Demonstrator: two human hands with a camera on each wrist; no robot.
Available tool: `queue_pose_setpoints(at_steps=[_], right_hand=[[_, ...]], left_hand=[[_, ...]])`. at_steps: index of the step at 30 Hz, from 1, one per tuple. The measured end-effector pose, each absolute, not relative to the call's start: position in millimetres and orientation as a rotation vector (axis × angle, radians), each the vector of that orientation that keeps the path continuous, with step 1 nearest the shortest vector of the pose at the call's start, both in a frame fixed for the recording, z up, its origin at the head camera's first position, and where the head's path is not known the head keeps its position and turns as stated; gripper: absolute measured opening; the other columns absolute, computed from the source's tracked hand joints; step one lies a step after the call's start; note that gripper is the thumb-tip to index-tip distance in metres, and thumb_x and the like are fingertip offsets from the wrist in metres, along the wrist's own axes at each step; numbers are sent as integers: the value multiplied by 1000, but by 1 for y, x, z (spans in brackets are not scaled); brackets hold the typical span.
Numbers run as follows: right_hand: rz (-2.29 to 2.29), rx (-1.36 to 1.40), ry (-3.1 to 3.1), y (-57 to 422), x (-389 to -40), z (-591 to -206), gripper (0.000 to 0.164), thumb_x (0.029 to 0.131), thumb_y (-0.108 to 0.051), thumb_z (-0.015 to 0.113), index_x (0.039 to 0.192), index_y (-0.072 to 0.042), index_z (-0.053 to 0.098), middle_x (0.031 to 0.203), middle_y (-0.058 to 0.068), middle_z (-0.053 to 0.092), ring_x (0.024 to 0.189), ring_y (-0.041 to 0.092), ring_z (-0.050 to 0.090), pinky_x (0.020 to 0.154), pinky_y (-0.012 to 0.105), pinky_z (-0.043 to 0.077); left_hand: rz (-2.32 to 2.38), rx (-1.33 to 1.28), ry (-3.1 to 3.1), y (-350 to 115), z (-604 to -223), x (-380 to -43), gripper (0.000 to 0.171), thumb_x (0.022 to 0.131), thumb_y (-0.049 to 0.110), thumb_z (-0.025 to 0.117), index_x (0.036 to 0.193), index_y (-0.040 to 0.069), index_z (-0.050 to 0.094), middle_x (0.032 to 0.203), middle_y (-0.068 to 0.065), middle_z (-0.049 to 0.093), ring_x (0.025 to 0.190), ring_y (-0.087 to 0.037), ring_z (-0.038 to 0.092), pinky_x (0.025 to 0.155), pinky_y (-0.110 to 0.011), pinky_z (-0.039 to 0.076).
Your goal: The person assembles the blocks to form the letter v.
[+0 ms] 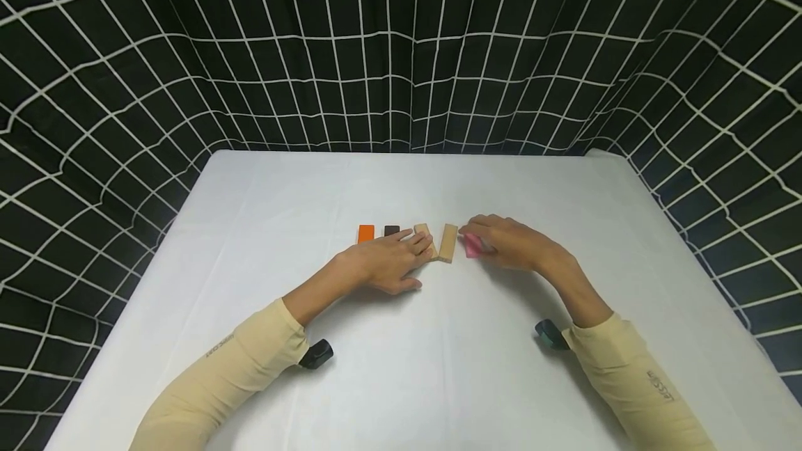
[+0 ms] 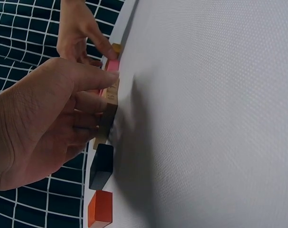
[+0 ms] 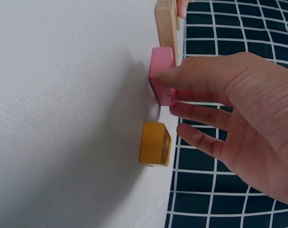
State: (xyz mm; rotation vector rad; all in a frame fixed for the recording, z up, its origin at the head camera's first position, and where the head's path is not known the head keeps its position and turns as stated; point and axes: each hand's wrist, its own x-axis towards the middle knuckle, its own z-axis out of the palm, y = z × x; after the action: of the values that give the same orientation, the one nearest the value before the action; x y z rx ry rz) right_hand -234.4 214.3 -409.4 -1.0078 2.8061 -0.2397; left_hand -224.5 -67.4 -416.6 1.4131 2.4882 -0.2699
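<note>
My left hand (image 1: pixel 391 263) reaches over a light wooden block (image 1: pixel 422 230), its fairly straight fingers resting across the block and its thumb held apart. Beside that block stands a second wooden block (image 1: pixel 447 242), set at a slant so that their near ends come close together. My right hand (image 1: pixel 510 242) pinches a pink block (image 3: pixel 162 80), thumb on the near face and index finger behind. The hand's other fingers spread loosely near a yellow block (image 3: pixel 153 143), which is hidden under the hand in the head view.
Left of the wooden blocks, partly under my left hand, are a black block (image 1: pixel 391 230) and an orange block (image 1: pixel 366 233), all in one row. They lie on a white-covered table (image 1: pixel 401 367). Dark curtains with a white grid (image 1: pixel 401 54) enclose its back and sides.
</note>
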Motion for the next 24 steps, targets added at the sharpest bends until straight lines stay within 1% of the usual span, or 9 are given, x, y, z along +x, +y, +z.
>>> queue_pose_setpoints(at_steps=[4,6,9,13,16,20,24], right_hand=[[-252,-989,2829,215,-234,-408,48,93,-17,79,138,-10,66,136,14,68,126,37,63,106,60,54],[-262,-968,2845,216,-234,-406,49,92,-21,80,138,-10,67,135,13,69,125,36,63,105,60,53],[-260,-939,2863,218,-235,-405,49,92,-25,80,137,-9,67,132,13,69,123,35,63,105,59,54],[-274,-943,2887,223,-235,-399,50,92,-26,80,137,-8,67,128,15,69,117,34,63,102,57,55],[-300,-960,2902,226,-236,-393,53,89,-20,82,137,-7,67,128,15,68,116,34,61,101,56,54],[-317,-940,2915,228,-238,-384,55,85,-11,79,138,-5,66,132,18,65,121,36,58,104,57,52],[-311,-892,2921,228,-243,-377,53,88,-11,76,139,-5,66,137,21,62,126,39,57,108,61,51]], left_hand=[[-267,1415,2488,-67,-417,-225,73,110,50,42,165,6,27,175,-15,20,164,-27,20,136,-44,18],[-269,1416,2488,-67,-418,-225,73,110,50,42,165,6,27,175,-15,20,164,-27,20,136,-43,18],[-280,1419,2486,-67,-419,-224,73,109,50,42,165,4,27,175,-17,20,164,-28,20,136,-41,18],[-289,1429,2482,-65,-420,-224,74,109,50,42,165,4,27,174,-18,19,164,-30,19,136,-39,18],[-275,1420,2481,-67,-421,-225,73,109,49,42,165,4,27,175,-18,19,165,-29,19,136,-38,17],[-257,1405,2484,-67,-421,-225,71,110,49,41,165,6,29,175,-17,20,165,-28,19,136,-38,17],[-263,1408,2493,-66,-420,-225,71,110,49,41,164,5,30,174,-17,21,164,-29,21,136,-38,19]])
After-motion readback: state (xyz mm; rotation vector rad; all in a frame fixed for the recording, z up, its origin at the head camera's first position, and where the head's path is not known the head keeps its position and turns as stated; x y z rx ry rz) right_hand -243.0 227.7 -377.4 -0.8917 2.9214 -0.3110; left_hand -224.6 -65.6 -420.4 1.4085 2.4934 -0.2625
